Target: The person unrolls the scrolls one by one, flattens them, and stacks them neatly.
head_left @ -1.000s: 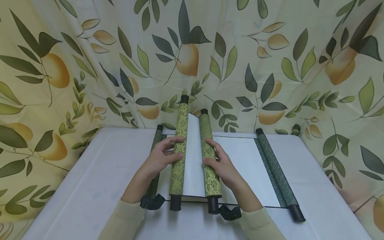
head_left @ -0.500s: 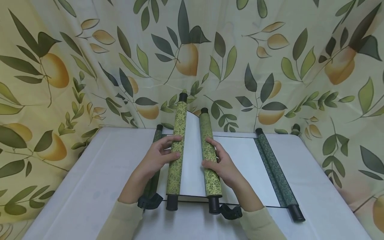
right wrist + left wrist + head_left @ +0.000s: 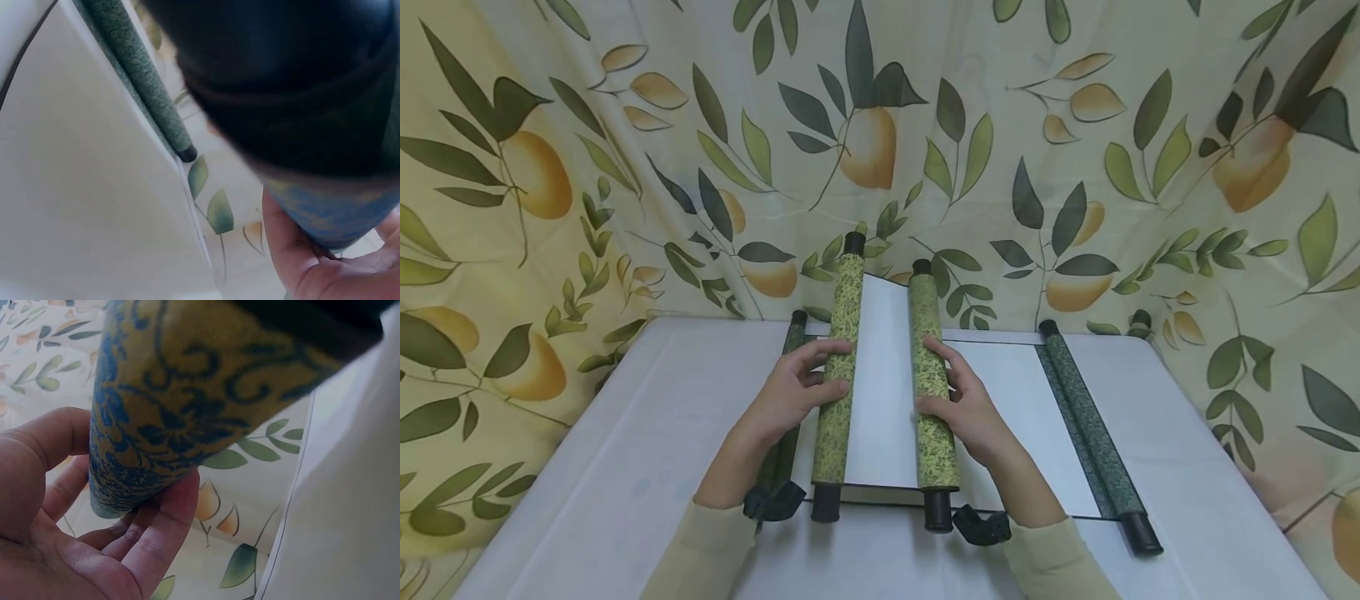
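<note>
A yellow-green patterned hanging scroll, with black knobs on its rollers, is held up partly unrolled in the head view. My left hand grips its left roller, thumb on the near face and fingers around the side. The right roller is in the grasp of my right hand. White paper stretches between the two rollers. Seen from the left wrist, the fingers curl under the patterned roll. In the right wrist view, a black knob fills much of the picture above the hand.
Beneath the held scroll, a second scroll lies unrolled on the white-covered table. Its white sheet runs between a dark green left roller and a dark green right roller. Behind the table hangs a fruit-and-leaf patterned curtain.
The left roller has shifted left with my left hand, and the right roller slightly right and up with my right hand. A wider strip of white paper shows between them.
</note>
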`<state>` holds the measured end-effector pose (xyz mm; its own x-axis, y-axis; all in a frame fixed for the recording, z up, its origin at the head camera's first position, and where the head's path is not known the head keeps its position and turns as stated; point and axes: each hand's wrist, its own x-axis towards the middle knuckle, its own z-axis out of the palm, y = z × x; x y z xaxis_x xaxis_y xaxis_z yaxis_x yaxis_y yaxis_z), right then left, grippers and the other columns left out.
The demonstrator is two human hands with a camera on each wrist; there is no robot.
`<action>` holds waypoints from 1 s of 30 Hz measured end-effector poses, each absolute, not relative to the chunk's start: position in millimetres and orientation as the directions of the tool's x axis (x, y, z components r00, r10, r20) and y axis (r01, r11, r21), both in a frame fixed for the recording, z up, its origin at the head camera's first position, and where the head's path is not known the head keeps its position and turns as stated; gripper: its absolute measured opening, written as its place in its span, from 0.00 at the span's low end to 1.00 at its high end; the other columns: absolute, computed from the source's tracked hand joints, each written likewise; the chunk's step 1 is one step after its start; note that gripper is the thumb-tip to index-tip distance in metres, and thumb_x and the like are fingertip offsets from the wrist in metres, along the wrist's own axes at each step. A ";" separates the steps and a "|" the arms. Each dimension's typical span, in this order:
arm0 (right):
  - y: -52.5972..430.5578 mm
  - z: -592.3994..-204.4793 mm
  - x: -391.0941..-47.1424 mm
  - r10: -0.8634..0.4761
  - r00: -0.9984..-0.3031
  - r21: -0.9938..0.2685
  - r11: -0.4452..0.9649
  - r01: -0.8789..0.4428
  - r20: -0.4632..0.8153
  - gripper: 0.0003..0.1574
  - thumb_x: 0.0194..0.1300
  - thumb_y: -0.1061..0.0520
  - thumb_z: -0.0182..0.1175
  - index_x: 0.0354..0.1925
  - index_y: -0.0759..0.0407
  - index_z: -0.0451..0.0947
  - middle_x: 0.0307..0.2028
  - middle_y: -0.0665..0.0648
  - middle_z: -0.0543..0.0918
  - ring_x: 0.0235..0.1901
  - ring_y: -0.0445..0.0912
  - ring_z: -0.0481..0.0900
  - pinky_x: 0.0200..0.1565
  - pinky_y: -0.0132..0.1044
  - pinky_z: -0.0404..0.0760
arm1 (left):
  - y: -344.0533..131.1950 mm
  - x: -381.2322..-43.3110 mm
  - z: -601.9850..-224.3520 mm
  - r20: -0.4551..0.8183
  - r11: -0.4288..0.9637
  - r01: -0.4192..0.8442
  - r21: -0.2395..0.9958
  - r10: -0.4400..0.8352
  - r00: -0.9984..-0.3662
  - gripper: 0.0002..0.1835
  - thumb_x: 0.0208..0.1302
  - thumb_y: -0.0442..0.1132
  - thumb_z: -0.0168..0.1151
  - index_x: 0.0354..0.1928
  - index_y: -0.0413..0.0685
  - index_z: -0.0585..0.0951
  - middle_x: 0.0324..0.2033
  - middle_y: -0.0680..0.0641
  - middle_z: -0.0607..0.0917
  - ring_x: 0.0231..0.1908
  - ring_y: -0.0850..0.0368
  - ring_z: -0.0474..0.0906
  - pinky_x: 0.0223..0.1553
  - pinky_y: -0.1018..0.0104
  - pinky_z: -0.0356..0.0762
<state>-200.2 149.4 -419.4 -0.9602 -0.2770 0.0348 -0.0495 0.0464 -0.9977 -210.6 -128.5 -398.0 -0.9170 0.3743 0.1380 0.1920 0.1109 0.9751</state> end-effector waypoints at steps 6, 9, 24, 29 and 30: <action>150.4 -418.2 -200.0 -0.278 -0.960 -0.998 0.040 -0.043 0.030 0.52 0.64 0.67 0.60 0.77 0.38 0.52 0.70 0.67 0.61 0.61 0.62 0.68 0.48 0.48 0.80 | -129.2 -209.7 -394.7 0.134 0.121 0.191 0.974 0.371 -0.919 0.26 0.65 0.35 0.68 0.64 0.52 0.76 0.66 0.48 0.74 0.69 0.40 0.65 0.56 0.55 0.76; 151.2 -418.0 -200.4 -0.274 -0.961 -0.997 0.056 -0.047 0.030 0.52 0.63 0.66 0.61 0.77 0.38 0.53 0.71 0.67 0.60 0.63 0.62 0.68 0.50 0.48 0.79 | -129.3 -210.3 -394.3 0.135 0.122 0.193 0.974 0.373 -0.918 0.26 0.65 0.36 0.68 0.64 0.53 0.76 0.66 0.48 0.74 0.68 0.40 0.66 0.57 0.53 0.76; 157.0 -416.3 -202.8 -0.281 -0.959 -0.996 0.064 -0.063 0.043 0.51 0.63 0.68 0.59 0.77 0.40 0.53 0.73 0.65 0.56 0.59 0.63 0.69 0.48 0.47 0.79 | -131.2 -210.2 -391.3 0.157 0.097 0.207 0.974 0.371 -0.915 0.26 0.65 0.34 0.67 0.64 0.50 0.76 0.66 0.47 0.74 0.70 0.40 0.63 0.56 0.55 0.76; 157.8 -416.1 -202.7 -0.280 -0.959 -0.997 0.059 -0.047 0.028 0.51 0.63 0.67 0.60 0.77 0.39 0.53 0.72 0.66 0.58 0.58 0.63 0.71 0.47 0.46 0.80 | -132.5 -210.6 -391.0 0.155 0.096 0.203 0.974 0.370 -0.916 0.26 0.65 0.34 0.67 0.65 0.50 0.75 0.66 0.47 0.73 0.71 0.39 0.62 0.57 0.53 0.75; 157.3 -416.2 -202.6 -0.280 -0.960 -0.997 0.063 -0.038 0.019 0.51 0.63 0.66 0.61 0.77 0.38 0.53 0.71 0.66 0.59 0.58 0.62 0.71 0.47 0.47 0.80 | -132.9 -210.6 -391.2 0.155 0.099 0.204 0.974 0.367 -0.917 0.26 0.65 0.34 0.67 0.65 0.50 0.75 0.66 0.47 0.74 0.71 0.40 0.62 0.58 0.52 0.74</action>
<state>-202.6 157.3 -416.2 -0.9598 -0.2799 0.0193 -0.0383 0.0627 -0.9973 -210.6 -132.9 -391.2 -0.9172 0.3672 0.1548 0.2039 0.0986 0.9740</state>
